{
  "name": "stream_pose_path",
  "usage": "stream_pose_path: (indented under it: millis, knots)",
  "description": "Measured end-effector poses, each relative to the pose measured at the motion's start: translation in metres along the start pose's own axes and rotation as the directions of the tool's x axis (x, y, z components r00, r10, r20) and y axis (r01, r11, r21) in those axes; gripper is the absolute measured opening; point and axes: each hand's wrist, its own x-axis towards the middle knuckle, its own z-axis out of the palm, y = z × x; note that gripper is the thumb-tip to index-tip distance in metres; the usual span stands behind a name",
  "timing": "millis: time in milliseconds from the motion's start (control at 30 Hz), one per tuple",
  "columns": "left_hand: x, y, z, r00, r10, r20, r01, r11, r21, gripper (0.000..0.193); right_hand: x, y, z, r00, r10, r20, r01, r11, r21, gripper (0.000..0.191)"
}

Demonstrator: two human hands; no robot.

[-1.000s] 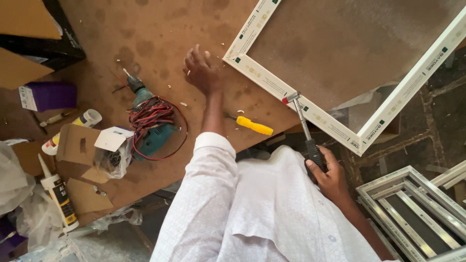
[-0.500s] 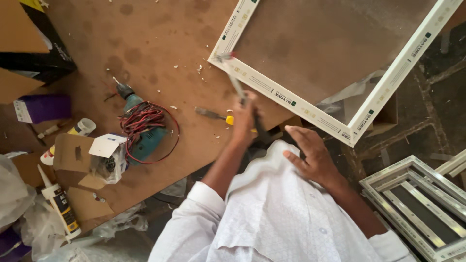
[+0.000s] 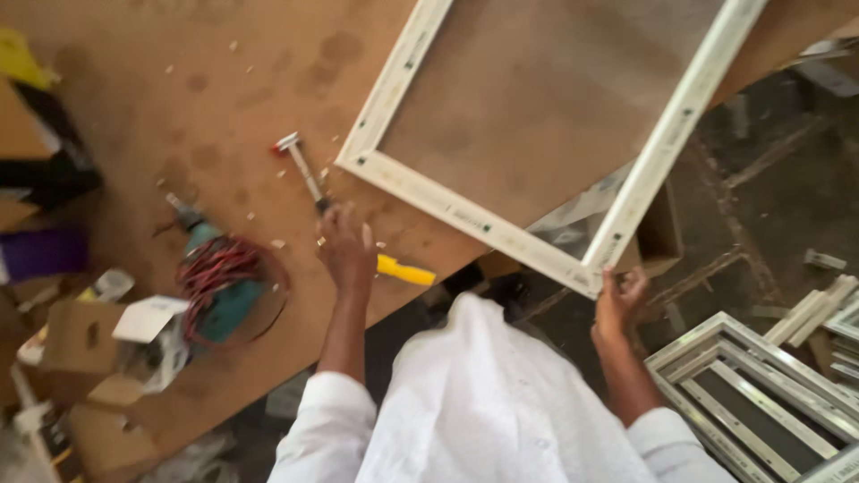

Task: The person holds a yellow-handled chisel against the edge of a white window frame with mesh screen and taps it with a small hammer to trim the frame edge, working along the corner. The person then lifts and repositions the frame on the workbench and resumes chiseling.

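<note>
My left hand (image 3: pixel 345 252) is closed around the handle end of a hammer (image 3: pixel 300 167). The hammer lies across the brown board table (image 3: pixel 179 107), its head pointing away from me, just left of a white window frame (image 3: pixel 447 210). The frame has mesh inside and lies slanted, its near corner hanging over the table edge. My right hand (image 3: pixel 617 302) grips that overhanging corner from below, fingers curled on the rail. A yellow-handled tool (image 3: pixel 404 271) lies beside my left wrist.
A teal power drill (image 3: pixel 213 286) with a coiled red cord (image 3: pixel 224 266) lies on the left, next to open cardboard boxes (image 3: pixel 80 335) and a purple box (image 3: pixel 36 254). Stacked white frames (image 3: pixel 761 394) sit on the floor at lower right.
The hammer went from my right hand to my left, which carried it out onto the table left of the frame. My right hand moved to the frame's near corner.
</note>
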Motion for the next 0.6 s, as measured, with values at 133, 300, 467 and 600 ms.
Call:
stream_pose_path:
  millis: [133,300,467,600]
  knots:
    - [-0.042,0.044,0.024,0.829,0.167,0.533,-0.199,0.98,0.002,0.037,0.015,-0.004,0.006,0.746,0.588,0.312,-0.652,0.741,0.162,0.052]
    - [-0.091,0.117,0.045,0.774,0.558,0.299,-0.49,0.828,-0.274,0.069,0.032,-0.002,-0.001,0.649,0.585,0.486,-0.67,0.743,0.001,0.048]
    - [-0.133,0.213,0.058,0.603,0.746,0.282,-0.731,0.659,-0.178,0.074,0.061,-0.008,-0.037,0.547,0.561,0.621,-0.695,0.718,-0.036,0.048]
    - [-0.146,0.28,0.05,0.583,0.808,0.079,-0.807,0.588,-0.058,0.06,0.097,-0.022,-0.09,0.399,0.452,0.798,-0.768,0.64,0.021,0.053]
